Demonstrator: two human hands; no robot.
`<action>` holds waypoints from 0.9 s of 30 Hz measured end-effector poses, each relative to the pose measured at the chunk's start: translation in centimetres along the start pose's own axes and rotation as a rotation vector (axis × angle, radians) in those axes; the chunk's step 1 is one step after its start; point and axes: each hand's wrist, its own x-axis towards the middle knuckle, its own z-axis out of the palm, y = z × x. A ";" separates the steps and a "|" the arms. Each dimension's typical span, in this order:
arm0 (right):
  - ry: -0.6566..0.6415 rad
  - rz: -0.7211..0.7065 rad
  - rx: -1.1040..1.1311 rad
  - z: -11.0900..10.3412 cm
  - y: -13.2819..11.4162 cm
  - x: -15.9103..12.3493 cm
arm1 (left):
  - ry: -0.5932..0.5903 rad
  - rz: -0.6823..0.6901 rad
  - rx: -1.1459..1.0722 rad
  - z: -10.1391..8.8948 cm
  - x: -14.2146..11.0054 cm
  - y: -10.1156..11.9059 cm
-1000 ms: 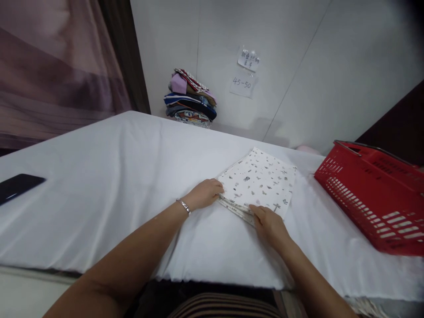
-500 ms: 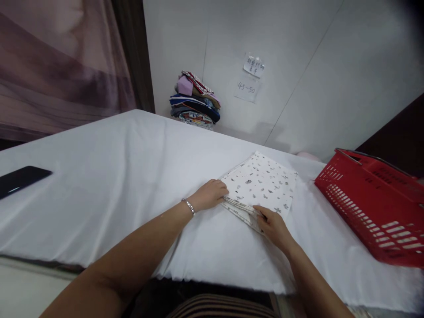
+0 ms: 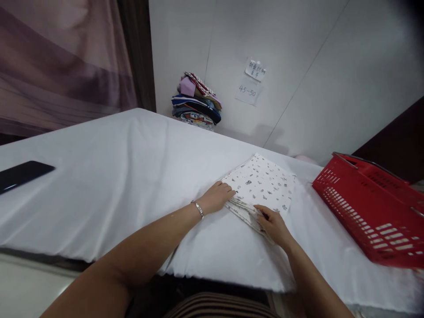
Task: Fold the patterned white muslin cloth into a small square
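A folded white cloth with small grey prints (image 3: 261, 185) lies on the white-covered table (image 3: 115, 176), right of centre. My left hand (image 3: 217, 197), with a silver bracelet on its wrist, grips the cloth's near-left corner, fingers curled onto its edge. My right hand (image 3: 273, 223) pinches the layered near edge of the same cloth, fingers closed on the folds.
A red plastic basket (image 3: 371, 207) stands tilted at the right. A stack of folded coloured cloths (image 3: 197, 101) sits at the back against the wall, below two paper notes (image 3: 251, 81). A black phone (image 3: 23, 173) lies at the far left. A curtain hangs at the back left.
Both hands have stayed on the cloth's near edge, and the near layers look slightly more bunched under the fingers. The view has shifted a little to the left.
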 end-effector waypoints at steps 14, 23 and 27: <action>0.068 -0.246 -0.298 0.9 -0.9 -1.3 | 0.000 0.005 0.055 -1.3 0.0 -0.1; 0.131 -0.470 -0.468 1.7 -1.1 -2.3 | -0.076 -0.041 0.032 -1.9 0.0 -0.1; 0.124 -0.466 -0.465 1.8 -0.6 -2.2 | -0.110 -0.043 0.011 -1.9 -0.1 0.0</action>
